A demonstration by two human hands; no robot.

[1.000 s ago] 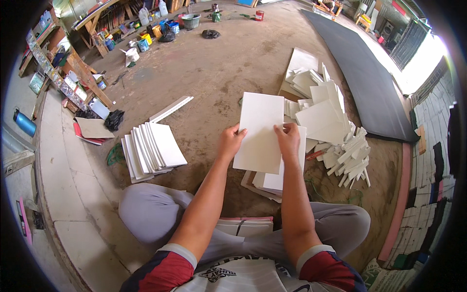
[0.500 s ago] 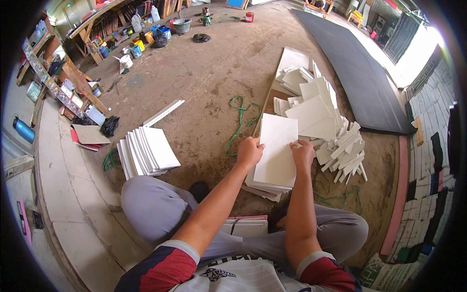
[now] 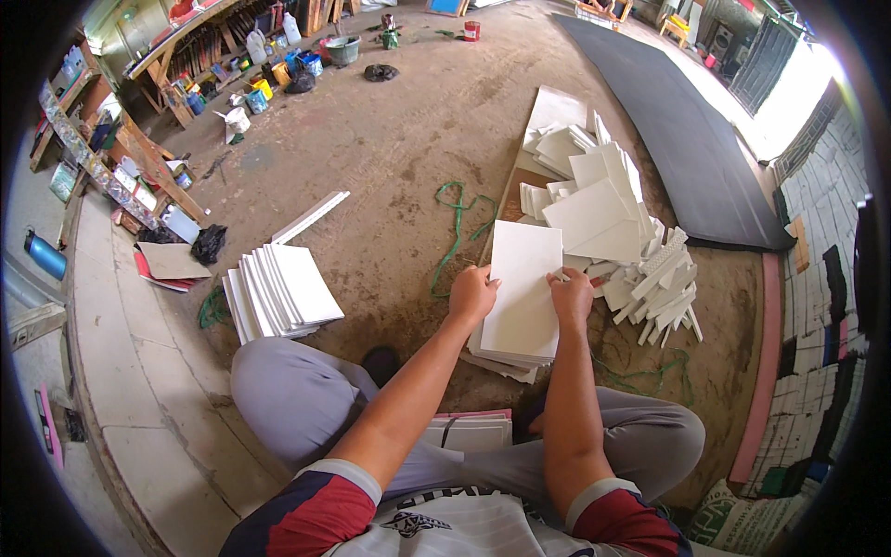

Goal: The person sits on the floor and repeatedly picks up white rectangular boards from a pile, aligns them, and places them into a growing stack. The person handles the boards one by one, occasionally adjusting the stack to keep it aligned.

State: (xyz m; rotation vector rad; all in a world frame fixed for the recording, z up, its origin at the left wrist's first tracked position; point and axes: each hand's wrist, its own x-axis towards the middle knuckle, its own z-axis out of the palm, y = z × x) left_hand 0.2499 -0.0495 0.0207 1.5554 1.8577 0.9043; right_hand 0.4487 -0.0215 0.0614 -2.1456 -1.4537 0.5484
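Left hand and right hand pinch opposite long edges of the white card between them, its length pointing forward

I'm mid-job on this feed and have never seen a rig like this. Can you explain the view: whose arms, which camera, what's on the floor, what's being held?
There is no machine: the bare hands belong to a seated person wearing the camera. It is a wide fisheye on the head, looking down, so straight edges bend; picture left is the person's left.

The left hand and right hand hold a white, flat rectangular sheet by its opposite sides, above a pile of pale flat sheets.

On the brown, stained floor are a fanned stack of white rectangular sheets at left, a loose heap of white flat pieces and strips at right, and thin green string.
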